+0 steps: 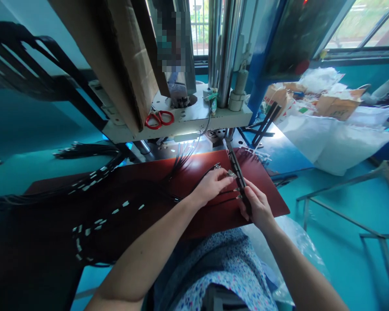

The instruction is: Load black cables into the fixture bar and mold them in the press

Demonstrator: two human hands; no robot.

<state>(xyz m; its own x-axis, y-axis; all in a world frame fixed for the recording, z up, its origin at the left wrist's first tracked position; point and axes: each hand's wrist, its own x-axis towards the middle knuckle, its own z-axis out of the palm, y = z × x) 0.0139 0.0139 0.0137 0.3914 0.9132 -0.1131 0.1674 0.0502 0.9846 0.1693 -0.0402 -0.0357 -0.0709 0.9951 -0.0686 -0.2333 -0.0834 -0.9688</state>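
My right hand (258,203) is closed round the near end of a long dark slotted bar (236,168), which slants away from me above the red-brown board. With my left hand (214,185) I pinch a small metal cable connector (231,174) close beside the bar's left side. Black cables (225,199) with small metal ends run to the bar below that hand. Another connector end (217,166) shows just past my left fingers. Whether the pinched connector touches the bar, I cannot tell.
A press machine (194,113) stands behind the board (262,181), with red-handled scissors (159,119) on its ledge. Bundles of black cable with white tags (99,172) lie at left. Dark strips (266,123) stand at right, near a large white bag (330,138). A metal frame (343,216) stands at far right.
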